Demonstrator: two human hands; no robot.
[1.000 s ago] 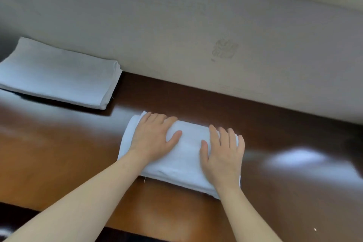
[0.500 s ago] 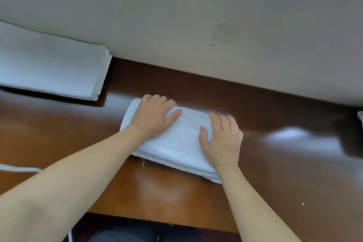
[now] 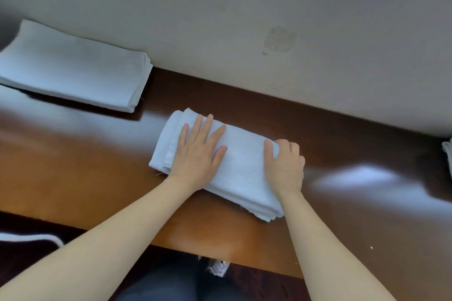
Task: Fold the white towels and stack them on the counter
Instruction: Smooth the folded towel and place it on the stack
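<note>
Head view. Two hands and three white textile items are visible on one brown, glossy surface backed by a pale wall.

(a) One folded towel lies near the middle of the surface, set at a slant, its layered edges showing at the near right corner.

(b) One stack of towels lies at far left against the wall, well apart from the folded towel; the number of towels in it cannot be told.

(c) One white cloth is cut off by the right edge of the view.

The left hand lies flat, palm down, on the left half of the folded towel, fingers straight and spread, the thumb angled toward the towel's middle. The right hand grips the towel's right end: the thumb lies on top and the fingers curl over the far edge. Both forearms reach in from the bottom of the view. The folded towel thus sits directly under both hands, with bare fabric between them.
</note>
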